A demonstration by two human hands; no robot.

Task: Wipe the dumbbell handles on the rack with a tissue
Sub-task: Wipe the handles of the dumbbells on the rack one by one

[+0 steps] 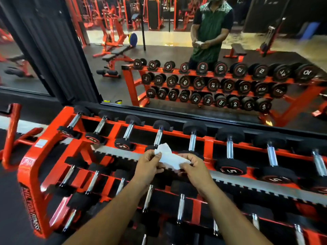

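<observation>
Between my two hands, held above the front rail of the rack's (30, 160) top tier, is the tissue (169, 157): my left hand (150, 165) pinches its left end between thumb and fingertips, and my right hand (192, 167) pinches the right end with the fingers curled under it. It is stretched crumpled between them and touches no metal yet

What matters for the wipe is that the dumbbell handles run away from me, each chrome bar lying front to back across the tier with one black head toward me and one toward the mirror (194, 50). So a stroke has to go along that line, out and back, not sideways. The nearest handle (158, 137) sits just beyond the tissue, a little to the left of its middle and partly hidden behind it; the next one (192, 142) lies just beyond my right hand. My left hand is the closer to the first bar, my right to the second, and both are about equally far forward

I judge the first bar the easier start, reaching forward and slightly down with the tissue wrapped over it. More handles lie on the tier below my forearms
</observation>
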